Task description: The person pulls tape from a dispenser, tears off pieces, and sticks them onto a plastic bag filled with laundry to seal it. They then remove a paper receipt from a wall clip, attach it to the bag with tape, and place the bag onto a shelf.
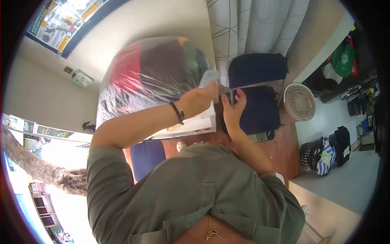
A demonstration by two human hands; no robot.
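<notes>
A large clear plastic bag (162,73) bulges with folded cloth in red, dark brown and green, resting on a white stand (199,124). My left hand (200,99), with a dark beaded bracelet on the wrist, is closed around the bunched plastic at the bag's right end. The gathered end sticks up past my fingers. To the right, my right hand (233,110) is raised with thumb and fingers apart, nothing visible in it. It is in front of a dark blue folding chair (258,107), apart from the bag.
A pale curtain (260,24) hangs behind the chair. Right of it stands a round beige slatted bin (299,102). A black laundry basket (310,154) with clothes lies further right. Another blue seat (147,158) is below the bag. A tree trunk (48,168) shows at left.
</notes>
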